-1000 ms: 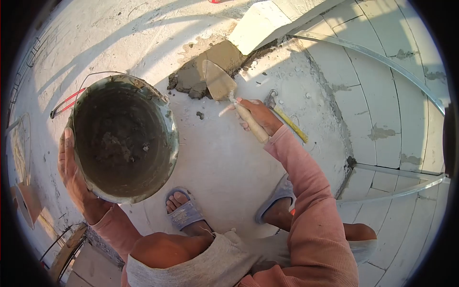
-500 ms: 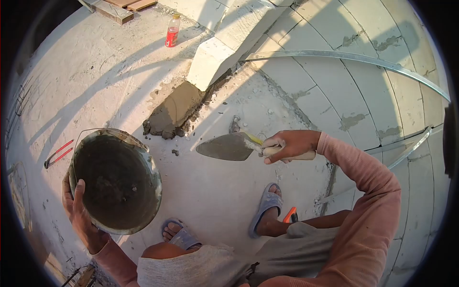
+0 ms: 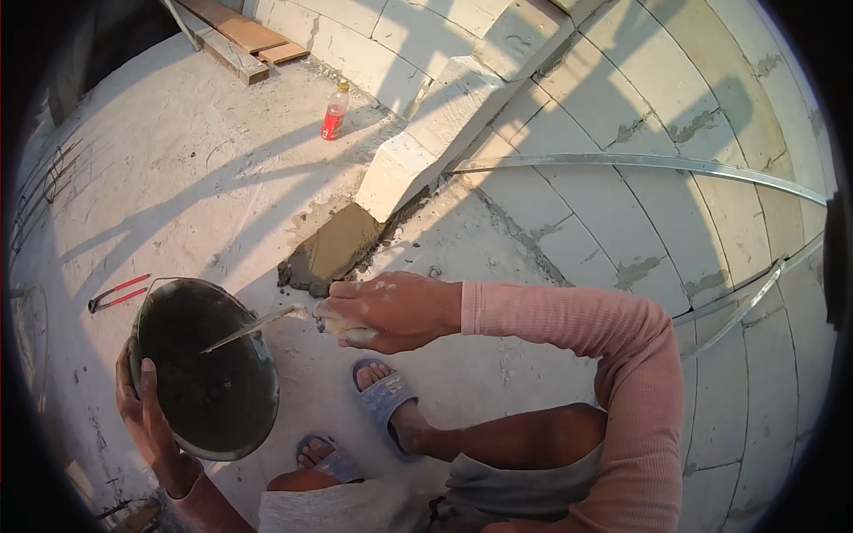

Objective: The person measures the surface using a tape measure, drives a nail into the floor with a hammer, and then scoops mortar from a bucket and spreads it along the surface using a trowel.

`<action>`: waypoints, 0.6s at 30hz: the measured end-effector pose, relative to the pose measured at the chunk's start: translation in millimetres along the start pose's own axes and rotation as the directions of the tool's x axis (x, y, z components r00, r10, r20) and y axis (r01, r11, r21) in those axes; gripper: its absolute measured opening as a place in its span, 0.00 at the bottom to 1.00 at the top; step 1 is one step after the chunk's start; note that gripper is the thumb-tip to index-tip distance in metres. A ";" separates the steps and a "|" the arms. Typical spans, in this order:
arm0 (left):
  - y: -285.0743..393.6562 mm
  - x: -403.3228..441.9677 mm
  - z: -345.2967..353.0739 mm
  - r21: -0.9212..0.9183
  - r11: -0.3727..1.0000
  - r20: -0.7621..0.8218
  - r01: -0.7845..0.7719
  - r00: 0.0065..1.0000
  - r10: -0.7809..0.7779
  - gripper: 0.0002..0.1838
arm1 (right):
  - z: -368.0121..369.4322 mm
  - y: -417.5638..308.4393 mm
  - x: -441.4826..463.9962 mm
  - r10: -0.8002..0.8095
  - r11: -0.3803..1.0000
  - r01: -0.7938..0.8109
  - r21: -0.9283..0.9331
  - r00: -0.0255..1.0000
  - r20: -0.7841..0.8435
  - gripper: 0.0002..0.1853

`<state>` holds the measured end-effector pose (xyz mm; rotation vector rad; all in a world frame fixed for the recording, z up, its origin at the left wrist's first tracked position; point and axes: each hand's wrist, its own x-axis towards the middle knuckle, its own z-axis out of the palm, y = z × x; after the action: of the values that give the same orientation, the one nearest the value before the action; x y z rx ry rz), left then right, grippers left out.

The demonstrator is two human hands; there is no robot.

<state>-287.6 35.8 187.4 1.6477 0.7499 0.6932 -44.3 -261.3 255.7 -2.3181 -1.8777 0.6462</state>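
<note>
My left hand [image 3: 149, 417] grips the near-left rim of a black bucket [image 3: 240, 413], thumb inside and fingers round the outer wall. The bucket is tipped, its dark mouth turned towards me. My right hand [image 3: 391, 311] is closed round the handle of a trowel [image 3: 253, 330]. The blade points left, seen almost edge-on, with its tip over the bucket's mouth. How much mortar lies inside is hard to make out. Beyond my right hand, a bed of wet grey mortar [image 3: 336, 247] lies on the floor at the end of a pale block row [image 3: 400, 169].
Red-handled pliers or cutters [image 3: 120, 293] lie left of the bucket. A bottle with a red label [image 3: 333, 115] stands on the floor farther off. Metal strips [image 3: 640, 162] lean along the block wall [image 3: 604, 222] at right. Wooden boards [image 3: 240, 40] lie at the back.
My right hand has swung left with the trowel, bringing its blade from the open floor to the bucket. The bucket looks more tilted. My foot on the right has shifted left in view.
</note>
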 end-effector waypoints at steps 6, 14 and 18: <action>-2.9 -1.6 7.3 0.128 0.992 0.008 -0.009 1.000 0.008 0.29 | 13.4 -6.6 112.1 -0.213 0.940 0.178 -0.291 0.973 -0.093 0.23; -16.8 0.8 -21.2 0.234 0.968 -0.088 -0.089 0.990 0.112 0.23 | 66.0 -22.9 165.3 -0.728 0.468 0.490 -0.735 0.686 -0.006 0.10; -31.5 3.0 -19.3 0.283 0.956 -0.063 -0.083 0.993 0.105 0.22 | 82.1 3.0 154.7 -0.531 0.766 0.558 -0.318 0.829 0.177 0.12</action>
<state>-304.3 54.7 160.2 1.9330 0.8600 0.7476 -48.4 -130.7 139.1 -1.7428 -2.7312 0.3381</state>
